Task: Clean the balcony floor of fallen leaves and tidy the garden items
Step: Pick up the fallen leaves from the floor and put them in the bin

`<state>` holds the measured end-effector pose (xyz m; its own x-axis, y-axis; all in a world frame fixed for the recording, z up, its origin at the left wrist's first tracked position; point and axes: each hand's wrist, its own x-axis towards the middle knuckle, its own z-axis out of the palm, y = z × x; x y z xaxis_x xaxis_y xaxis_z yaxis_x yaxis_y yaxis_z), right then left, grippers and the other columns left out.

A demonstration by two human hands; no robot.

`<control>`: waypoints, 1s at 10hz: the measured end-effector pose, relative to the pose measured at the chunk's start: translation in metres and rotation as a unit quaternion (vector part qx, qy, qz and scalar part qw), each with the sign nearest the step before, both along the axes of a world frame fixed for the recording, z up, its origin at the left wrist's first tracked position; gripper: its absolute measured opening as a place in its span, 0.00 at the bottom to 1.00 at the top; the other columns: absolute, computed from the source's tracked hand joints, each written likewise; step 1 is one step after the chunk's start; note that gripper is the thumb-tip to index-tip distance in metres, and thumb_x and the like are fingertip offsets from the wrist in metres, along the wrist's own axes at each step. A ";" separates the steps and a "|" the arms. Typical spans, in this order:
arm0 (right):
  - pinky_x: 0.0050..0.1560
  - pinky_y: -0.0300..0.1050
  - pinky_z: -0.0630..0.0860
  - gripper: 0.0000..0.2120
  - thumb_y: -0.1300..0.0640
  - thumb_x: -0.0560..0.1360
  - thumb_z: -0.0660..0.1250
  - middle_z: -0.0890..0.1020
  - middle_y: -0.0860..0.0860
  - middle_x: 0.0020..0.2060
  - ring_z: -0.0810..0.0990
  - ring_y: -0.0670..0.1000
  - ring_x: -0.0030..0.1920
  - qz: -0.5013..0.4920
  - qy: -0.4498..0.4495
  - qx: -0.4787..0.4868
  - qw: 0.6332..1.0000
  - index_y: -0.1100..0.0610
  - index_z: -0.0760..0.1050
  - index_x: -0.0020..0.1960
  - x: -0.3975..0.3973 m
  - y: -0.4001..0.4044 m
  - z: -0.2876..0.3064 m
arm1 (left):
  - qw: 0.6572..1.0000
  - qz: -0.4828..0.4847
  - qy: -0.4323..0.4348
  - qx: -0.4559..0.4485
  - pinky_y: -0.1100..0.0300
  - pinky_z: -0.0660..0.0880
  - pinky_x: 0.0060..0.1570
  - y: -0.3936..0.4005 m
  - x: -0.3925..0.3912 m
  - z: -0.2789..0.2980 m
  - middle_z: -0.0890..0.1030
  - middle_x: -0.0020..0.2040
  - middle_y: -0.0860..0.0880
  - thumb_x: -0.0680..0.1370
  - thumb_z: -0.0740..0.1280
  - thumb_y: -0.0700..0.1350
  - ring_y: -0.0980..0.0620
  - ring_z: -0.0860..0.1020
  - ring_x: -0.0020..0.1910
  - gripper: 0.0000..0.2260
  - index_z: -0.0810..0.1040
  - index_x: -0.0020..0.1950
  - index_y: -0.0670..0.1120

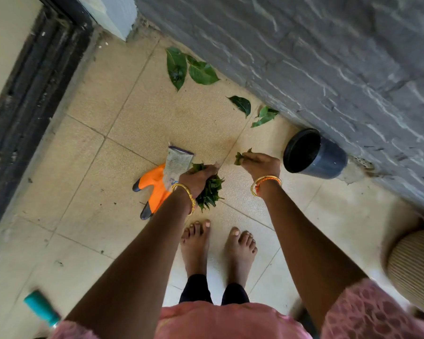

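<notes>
Head view: left hand (198,177) hides its leaf bunch's (209,192) stems.

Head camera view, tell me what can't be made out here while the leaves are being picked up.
- Black pot, head view: its inside is in shadow, contents unknown.
- Orange glove: partly hidden by the left hand and its bunch of leaves.
- Paper packet: print too blurred to read.
- Teal object: blurred and cut off low down.
- Right hand: covers most of the leaf it pinches.
</notes>
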<state>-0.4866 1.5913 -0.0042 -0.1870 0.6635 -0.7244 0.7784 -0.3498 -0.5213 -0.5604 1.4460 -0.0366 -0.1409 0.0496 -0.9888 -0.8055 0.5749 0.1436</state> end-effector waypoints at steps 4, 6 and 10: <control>0.34 0.43 0.72 0.15 0.68 0.72 0.54 0.76 0.54 0.34 0.74 0.51 0.34 0.127 -0.028 -0.066 0.989 0.54 0.63 0.54 -0.031 -0.030 0.107 | 0.995 -0.026 0.079 0.059 0.62 0.73 0.43 0.027 -0.013 0.128 0.80 0.41 0.46 0.76 0.69 0.51 0.48 0.77 0.43 0.11 0.81 0.48 0.43; 0.44 0.39 0.70 0.20 0.61 0.71 0.66 0.76 0.55 0.49 0.75 0.51 0.44 0.166 -0.031 0.127 0.977 0.58 0.65 0.62 -0.058 -0.020 0.090 | 0.990 0.031 0.136 0.000 0.59 0.70 0.51 0.047 -0.034 0.121 0.79 0.50 0.43 0.79 0.64 0.49 0.43 0.77 0.52 0.12 0.79 0.54 0.42; 0.68 0.60 0.62 0.40 0.40 0.68 0.72 0.54 0.61 0.74 0.55 0.63 0.73 0.281 -0.202 0.161 0.924 0.50 0.60 0.74 -0.069 0.063 -0.042 | 0.990 0.082 0.099 -0.052 0.52 0.76 0.56 0.010 -0.056 0.038 0.78 0.43 0.43 0.76 0.67 0.49 0.42 0.78 0.48 0.11 0.75 0.38 0.43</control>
